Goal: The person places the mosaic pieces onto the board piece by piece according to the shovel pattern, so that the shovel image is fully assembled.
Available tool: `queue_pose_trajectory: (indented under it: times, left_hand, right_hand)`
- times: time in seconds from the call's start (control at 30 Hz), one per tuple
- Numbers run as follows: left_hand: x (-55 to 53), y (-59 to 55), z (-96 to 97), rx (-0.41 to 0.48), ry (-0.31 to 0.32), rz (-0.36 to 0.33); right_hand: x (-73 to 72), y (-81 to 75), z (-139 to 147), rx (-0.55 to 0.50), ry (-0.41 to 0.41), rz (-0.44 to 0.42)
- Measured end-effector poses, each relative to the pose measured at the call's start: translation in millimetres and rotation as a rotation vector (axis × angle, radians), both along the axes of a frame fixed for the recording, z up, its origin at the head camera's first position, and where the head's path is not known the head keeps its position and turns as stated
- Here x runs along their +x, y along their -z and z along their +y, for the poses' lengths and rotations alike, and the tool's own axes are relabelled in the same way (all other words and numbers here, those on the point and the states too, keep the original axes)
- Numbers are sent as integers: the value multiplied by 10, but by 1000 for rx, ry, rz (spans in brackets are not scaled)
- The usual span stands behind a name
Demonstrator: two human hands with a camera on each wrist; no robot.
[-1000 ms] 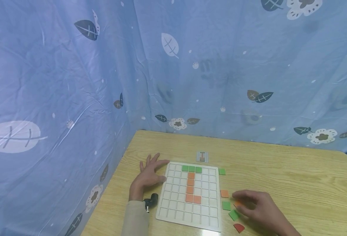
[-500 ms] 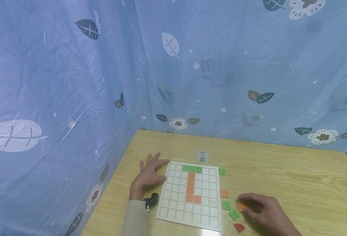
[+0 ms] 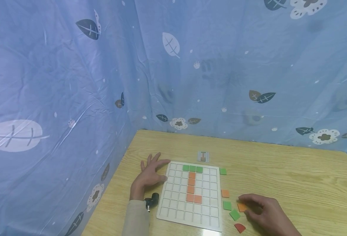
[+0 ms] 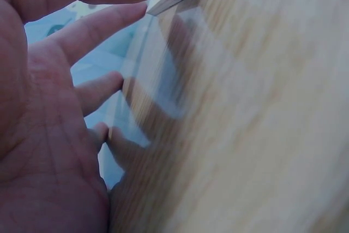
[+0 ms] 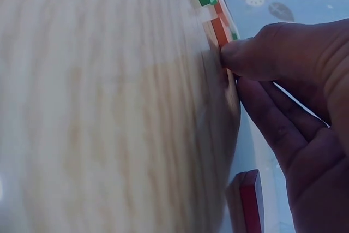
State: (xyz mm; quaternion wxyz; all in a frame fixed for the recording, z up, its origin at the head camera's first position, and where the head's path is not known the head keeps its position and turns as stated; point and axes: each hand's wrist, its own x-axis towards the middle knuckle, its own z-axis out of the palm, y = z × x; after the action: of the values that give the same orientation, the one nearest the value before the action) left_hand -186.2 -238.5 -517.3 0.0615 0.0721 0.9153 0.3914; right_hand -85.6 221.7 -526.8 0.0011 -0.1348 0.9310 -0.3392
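A white gridded board (image 3: 176,206) lies on the table, with green tiles (image 3: 192,168) in its top row and a column of orange tiles (image 3: 190,189) below them. My left hand (image 3: 148,175) touches the board's left edge with thumb and index finger, its other fingers spread. To the right of the board, my right hand (image 3: 263,209) rests over the table with bent, parted fingers. Its thumb touches a loose orange tile (image 3: 242,207), as the right wrist view shows; that orange tile (image 5: 220,34) lies flat. A red piece (image 5: 252,203) stands out below the right hand in that view.
Loose green tiles (image 3: 234,215), another orange tile (image 3: 225,193) and a red quarter-round piece (image 3: 239,227) lie along the board's right side. A small pattern card (image 3: 203,156) sits behind the board. A blue curtain (image 3: 220,65) hangs at the table's far and left edges.
My right hand has shifted slightly right and toward me, uncovering more of the loose orange tile near its thumb. The left hand and the board stay in place.
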Motion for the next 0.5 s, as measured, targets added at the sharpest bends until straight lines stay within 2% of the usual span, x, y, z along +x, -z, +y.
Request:
queue_pose_trajectory:
  times: [0.27,0.5]
  left_hand:
    - [2,17,0,-7,-7,-3]
    - [8,12,3,-1,-11,-1]
  right_hand:
    - [-7,31,-12,1,1,56]
    - [-4,21,-28,4,14,25]
